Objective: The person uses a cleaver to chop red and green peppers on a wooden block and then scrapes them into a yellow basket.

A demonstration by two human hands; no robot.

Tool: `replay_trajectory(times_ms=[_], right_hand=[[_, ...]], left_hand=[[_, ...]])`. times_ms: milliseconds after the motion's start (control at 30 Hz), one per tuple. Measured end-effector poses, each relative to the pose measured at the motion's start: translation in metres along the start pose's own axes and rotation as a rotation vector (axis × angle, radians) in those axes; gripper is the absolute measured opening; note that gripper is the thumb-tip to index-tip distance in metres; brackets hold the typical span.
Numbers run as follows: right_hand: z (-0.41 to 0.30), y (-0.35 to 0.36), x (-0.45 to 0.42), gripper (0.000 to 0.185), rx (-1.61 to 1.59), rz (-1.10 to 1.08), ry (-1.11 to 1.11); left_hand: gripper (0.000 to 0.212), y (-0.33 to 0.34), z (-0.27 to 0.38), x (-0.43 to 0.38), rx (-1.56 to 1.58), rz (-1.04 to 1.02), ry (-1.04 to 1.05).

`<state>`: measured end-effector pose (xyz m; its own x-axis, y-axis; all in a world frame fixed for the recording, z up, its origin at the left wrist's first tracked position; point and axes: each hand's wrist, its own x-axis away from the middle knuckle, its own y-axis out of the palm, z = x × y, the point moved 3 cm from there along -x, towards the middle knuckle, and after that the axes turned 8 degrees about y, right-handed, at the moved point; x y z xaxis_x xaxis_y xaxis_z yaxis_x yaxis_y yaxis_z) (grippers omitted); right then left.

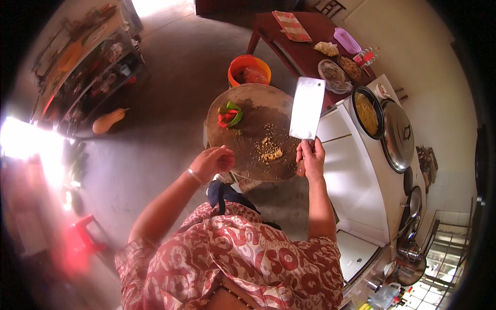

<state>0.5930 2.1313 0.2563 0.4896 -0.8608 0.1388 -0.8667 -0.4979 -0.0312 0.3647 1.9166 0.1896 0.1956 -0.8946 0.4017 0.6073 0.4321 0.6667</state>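
Observation:
My right hand (pixel 311 157) grips the wooden handle of a cleaver (pixel 308 106), its broad blade raised and shining at the right edge of a round wooden chopping block (pixel 252 155). Finely chopped yellowish bits (pixel 271 150) lie scattered on the block's near right part. A small heap of red and green peppers (pixel 230 115) rests at its far left. My left hand (pixel 214 161) hangs at the block's near left edge with curled fingers, and nothing shows in it.
Behind the block stands an orange bucket (pixel 250 62). A dark red table (pixel 267 23) at the back right bears bagged food and a cloth. To the right, a white stove counter (pixel 360 166) holds a pot (pixel 368 112) and a large lid (pixel 398 135). A squash (pixel 109 121) lies left.

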Motion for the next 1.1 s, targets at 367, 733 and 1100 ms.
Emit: replay_trajectory(times_ms=[367, 733, 1100], right_hand=[[0.031, -0.051, 0.002, 0.021, 0.486, -0.033, 0.171], [0.012, -0.037, -0.133, 0.035, 1.402, -0.107, -0.273], [0.012, -0.019, -0.218, 0.018, 1.404, -0.451, -0.622]], left_hand=[[0.023, 0.015, -0.125, 0.082, 0.318, 0.143, -0.012], [0.021, 0.026, -0.135, 0.099, 0.388, 0.354, 0.321], [0.022, 0.088, -0.174, 0.042, 0.666, 0.469, 0.345]])
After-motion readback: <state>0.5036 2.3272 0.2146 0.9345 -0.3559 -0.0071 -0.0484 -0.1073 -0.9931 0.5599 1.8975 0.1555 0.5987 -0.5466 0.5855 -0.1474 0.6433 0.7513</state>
